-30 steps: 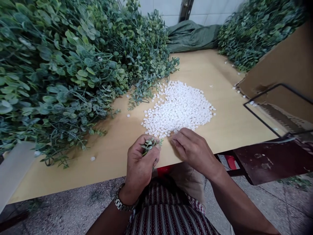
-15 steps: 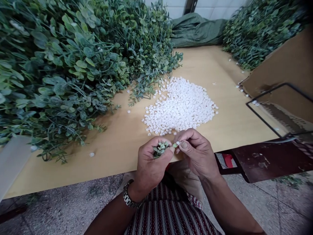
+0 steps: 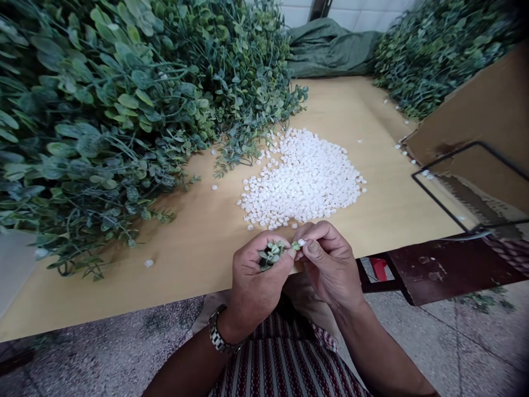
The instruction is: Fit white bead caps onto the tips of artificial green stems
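The left hand point(image 3: 258, 281) pinches a small green sprig point(image 3: 271, 253). The right hand point(image 3: 336, 270) has moved from the white pile point(image 3: 306, 179) to meet it, and pinches a white piece point(image 3: 302, 242) at the sprig's tip. So both hands are now at one point, just nearer than the pile. Fingers hide the joint; I cannot tell if it is fixed. Left of the hands, the leaves point(image 3: 124, 121) are cut off by the picture edge.
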{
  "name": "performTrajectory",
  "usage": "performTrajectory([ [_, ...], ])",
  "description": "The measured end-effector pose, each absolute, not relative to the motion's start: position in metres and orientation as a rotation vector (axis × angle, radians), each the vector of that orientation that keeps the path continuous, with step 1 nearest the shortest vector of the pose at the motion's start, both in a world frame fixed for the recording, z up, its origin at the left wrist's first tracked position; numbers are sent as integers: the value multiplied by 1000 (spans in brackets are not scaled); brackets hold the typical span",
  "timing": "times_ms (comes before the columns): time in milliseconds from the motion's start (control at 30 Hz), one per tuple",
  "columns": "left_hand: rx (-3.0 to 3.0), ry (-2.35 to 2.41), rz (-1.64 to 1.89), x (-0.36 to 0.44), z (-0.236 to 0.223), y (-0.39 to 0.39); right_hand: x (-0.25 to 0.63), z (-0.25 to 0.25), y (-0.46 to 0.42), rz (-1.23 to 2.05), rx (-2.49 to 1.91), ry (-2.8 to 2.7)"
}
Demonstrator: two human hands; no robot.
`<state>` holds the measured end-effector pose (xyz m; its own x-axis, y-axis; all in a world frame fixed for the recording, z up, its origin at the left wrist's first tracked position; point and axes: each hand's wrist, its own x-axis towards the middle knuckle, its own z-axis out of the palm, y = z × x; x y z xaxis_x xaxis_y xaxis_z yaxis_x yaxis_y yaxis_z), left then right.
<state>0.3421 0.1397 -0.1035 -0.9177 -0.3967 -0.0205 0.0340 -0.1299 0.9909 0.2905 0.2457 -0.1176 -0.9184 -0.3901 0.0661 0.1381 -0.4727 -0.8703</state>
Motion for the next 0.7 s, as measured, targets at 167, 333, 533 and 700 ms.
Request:
performTrajectory([
  [167, 413, -1924, -2030, 342, -103, 139, 291, -123, 248, -2421, -431, 1526],
  [333, 369, -1978, -1899, 341, -102, 140, 291, -127, 249, -2414, -508, 1677],
  [533, 285, -1970, -1816, 343, -99, 140, 293, -123, 250, -2357, -694, 1961],
  [700, 193, -1965, -1777, 344, -100, 139, 296, -123, 252, -2309, -828, 2162],
])
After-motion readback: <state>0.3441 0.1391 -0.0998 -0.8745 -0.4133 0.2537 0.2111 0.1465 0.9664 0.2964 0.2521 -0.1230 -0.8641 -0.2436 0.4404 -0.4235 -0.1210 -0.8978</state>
